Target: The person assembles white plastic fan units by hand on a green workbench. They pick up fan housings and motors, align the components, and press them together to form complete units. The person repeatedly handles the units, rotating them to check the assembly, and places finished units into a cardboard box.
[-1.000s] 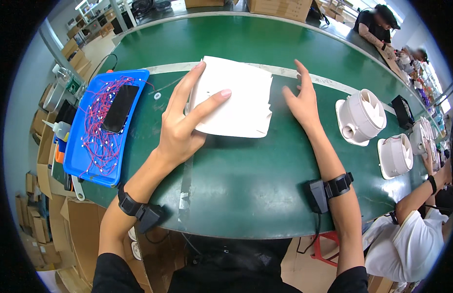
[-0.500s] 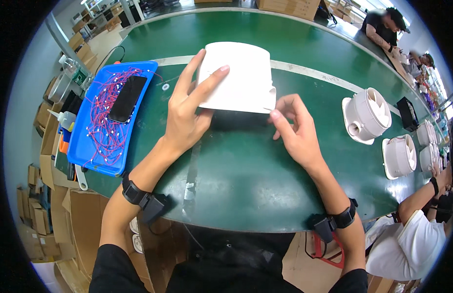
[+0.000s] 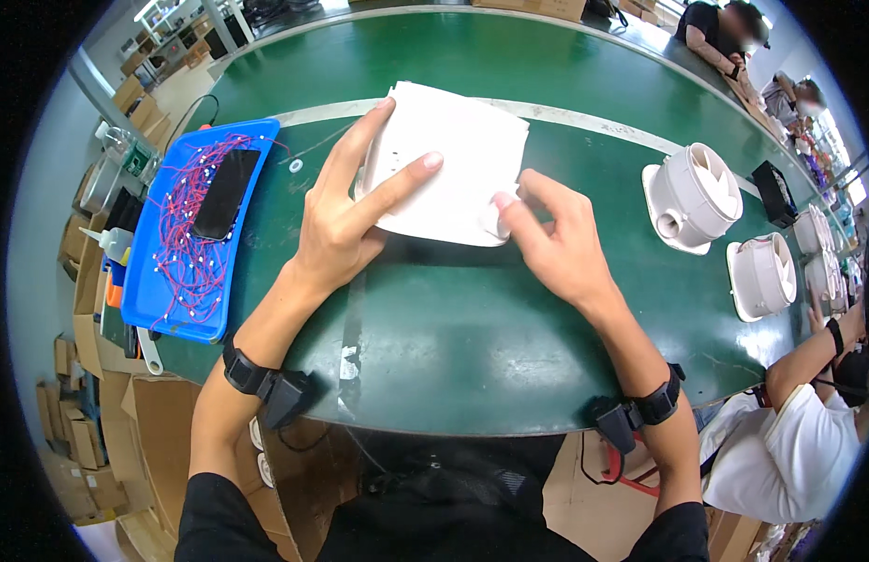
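Note:
A white plastic fan housing (image 3: 453, 159) is held tilted above the green table, one broad smooth face toward me. My left hand (image 3: 345, 201) grips its left side, fingers behind the edge and thumb lying across the face. At the lower right corner, my right hand (image 3: 561, 234) pinches the housing near a small round stub, thumb in front. The far side of the housing and the tips of several fingers are hidden.
On the left, a blue tray (image 3: 177, 323) holds red wires with white connectors and a black phone (image 3: 226, 195). A glue bottle (image 3: 111, 242) and water bottle (image 3: 130, 155) stand beyond it. To the right are similar housings (image 3: 694, 201), a black box (image 3: 776, 194) and a co-worker in white (image 3: 767, 454).
The housing has turned clockwise and tipped, so its right side now slopes lower. My right hand has closed in from beside the corner onto it. My left hand keeps its grip.

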Demonstrator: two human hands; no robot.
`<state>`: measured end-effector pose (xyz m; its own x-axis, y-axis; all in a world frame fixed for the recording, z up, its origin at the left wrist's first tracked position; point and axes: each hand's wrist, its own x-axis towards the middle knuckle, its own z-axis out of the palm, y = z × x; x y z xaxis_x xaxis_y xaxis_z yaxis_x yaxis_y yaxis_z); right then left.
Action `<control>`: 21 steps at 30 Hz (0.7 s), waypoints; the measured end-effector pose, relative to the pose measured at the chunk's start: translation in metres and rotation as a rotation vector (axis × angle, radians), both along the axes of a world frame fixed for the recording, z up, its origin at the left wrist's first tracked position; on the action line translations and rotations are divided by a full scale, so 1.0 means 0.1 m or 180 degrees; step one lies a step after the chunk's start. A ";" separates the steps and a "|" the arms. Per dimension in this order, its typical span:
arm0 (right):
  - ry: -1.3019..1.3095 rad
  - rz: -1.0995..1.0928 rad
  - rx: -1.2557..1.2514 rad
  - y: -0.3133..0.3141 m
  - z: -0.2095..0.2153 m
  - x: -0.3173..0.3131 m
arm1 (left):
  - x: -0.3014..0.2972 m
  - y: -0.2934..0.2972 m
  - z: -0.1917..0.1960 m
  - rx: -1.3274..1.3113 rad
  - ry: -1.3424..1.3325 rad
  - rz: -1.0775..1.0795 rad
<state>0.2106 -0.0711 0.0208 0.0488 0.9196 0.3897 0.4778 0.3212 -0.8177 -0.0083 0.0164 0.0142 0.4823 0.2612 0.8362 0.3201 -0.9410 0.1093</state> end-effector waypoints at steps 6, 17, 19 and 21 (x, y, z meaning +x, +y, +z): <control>0.0944 0.0416 -0.0639 0.07 -0.06 0.11 | -0.07 0.07 0.02 0.0355 0.0354 0.0030; 0.1568 0.1204 -0.1710 0.08 0.00 0.26 | -0.03 0.01 0.08 0.0783 0.0395 0.0154; 0.1699 0.1339 -0.2000 0.08 0.00 0.31 | -0.02 -0.02 0.08 0.0831 0.0460 0.0119; 0.1677 0.1434 -0.2086 0.11 -0.02 0.37 | -0.01 -0.06 0.10 0.0855 0.0509 0.0118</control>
<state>0.2476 -0.0604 0.0185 -0.3411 0.9225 -0.1808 -0.0601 -0.2134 -0.9751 -0.0095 0.0109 0.0238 0.6075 0.0610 0.7919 0.3477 -0.9169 -0.1961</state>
